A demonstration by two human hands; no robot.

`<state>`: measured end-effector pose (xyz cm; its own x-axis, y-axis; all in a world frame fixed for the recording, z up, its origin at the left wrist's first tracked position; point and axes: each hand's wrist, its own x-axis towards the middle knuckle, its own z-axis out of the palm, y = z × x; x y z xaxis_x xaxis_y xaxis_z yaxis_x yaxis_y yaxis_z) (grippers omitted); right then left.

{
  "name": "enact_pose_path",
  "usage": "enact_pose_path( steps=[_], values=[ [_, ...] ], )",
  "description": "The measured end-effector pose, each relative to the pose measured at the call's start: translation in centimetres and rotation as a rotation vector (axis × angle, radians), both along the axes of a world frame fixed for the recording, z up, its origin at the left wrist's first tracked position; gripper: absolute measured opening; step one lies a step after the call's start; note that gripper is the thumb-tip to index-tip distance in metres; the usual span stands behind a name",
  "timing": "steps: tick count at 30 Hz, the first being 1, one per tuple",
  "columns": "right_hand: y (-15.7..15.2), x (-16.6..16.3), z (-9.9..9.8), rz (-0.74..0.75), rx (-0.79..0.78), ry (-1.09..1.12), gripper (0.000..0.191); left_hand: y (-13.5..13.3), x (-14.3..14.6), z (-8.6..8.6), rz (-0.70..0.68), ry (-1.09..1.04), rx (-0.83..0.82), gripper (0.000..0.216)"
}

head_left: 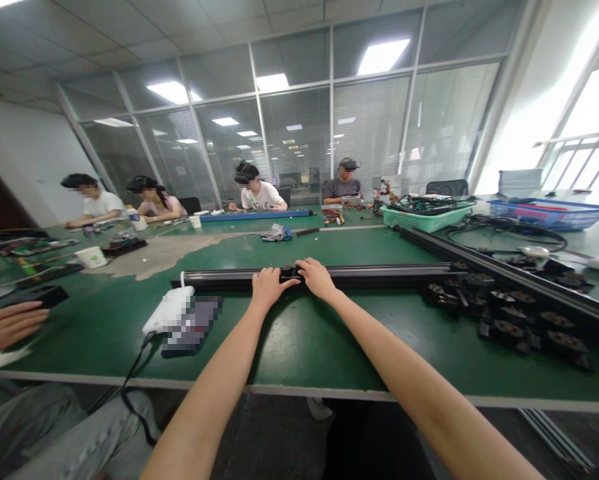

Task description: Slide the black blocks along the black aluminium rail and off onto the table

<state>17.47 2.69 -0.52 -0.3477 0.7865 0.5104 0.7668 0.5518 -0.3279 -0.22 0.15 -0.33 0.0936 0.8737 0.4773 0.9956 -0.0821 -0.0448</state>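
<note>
A long black slotted rail [389, 272] lies crosswise on the green table in front of me. My left hand [268, 287] wraps over its near edge, fingers on top and thumb stretched toward a small black part [290, 272] seated on the rail. From the other side, my right hand [319, 280] closes its fingers on that same part. The part's exact kind cannot be made out, as my fingers cover its ends. Right of my hands, several similar black parts with copper-coloured centres [509, 327] are grouped by the rail's right end.
A white box with a cable [172, 310] and a dark pouch-like item [194, 327] lie at left. A co-worker's hand [12, 327] is farther left. A second long rail [529, 287] slants at right. Green [424, 219] and blue [554, 215] baskets stand behind. Several people sit across the table [344, 360].
</note>
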Motion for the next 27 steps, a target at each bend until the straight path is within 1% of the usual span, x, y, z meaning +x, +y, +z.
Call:
enact_pose_path(
  steps=[4,18,22,27],
  values=[
    [0.2,-0.1,-0.3,0.026,-0.027,0.075,0.034,0.0,0.0,-0.2,0.007,-0.005,0.006,0.068],
    [0.9,0.3,-0.3,0.081,-0.092,0.201,0.034,0.0,0.1,-0.1,-0.002,-0.017,0.003,0.067],
    [0.7,0.2,-0.1,0.062,-0.084,0.171,0.035,0.0,0.1,-0.1,0.002,-0.012,0.004,0.066],
    [-0.3,0.2,0.1,-0.001,-0.048,0.048,0.038,-0.1,0.1,-0.1,0.002,-0.003,0.005,0.067]
  ],
)
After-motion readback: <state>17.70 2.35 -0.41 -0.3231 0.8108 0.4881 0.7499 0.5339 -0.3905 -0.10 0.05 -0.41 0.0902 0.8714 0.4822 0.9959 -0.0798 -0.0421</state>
